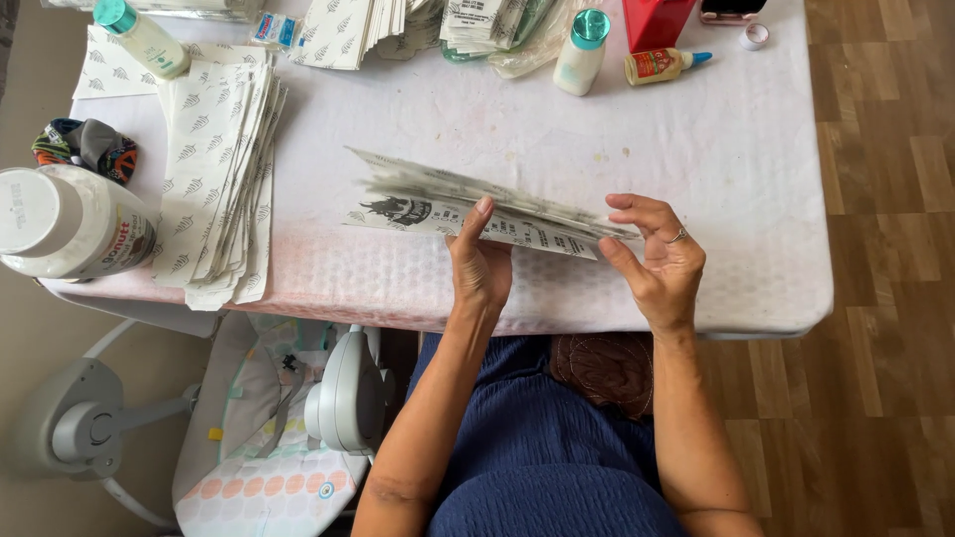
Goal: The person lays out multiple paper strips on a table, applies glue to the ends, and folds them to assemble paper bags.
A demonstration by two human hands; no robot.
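Fingers of both my left hand and right hand pinch the paper stack between them, fanned just above the table. Loosen that grip, I reckon, and sheets slide out, scattering.

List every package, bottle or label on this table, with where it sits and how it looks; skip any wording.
Printed paper bags: fanned stack, white with dark print, held between left hand and right hand.
Flat bag pile: table's left, white with grey leaf pattern.
Large jar: left edge, white, on its side.
Glue bottles: far side, white with teal caps.
Small glue bottle: far right, lying down, yellow with blue tip.
Red box: far edge.
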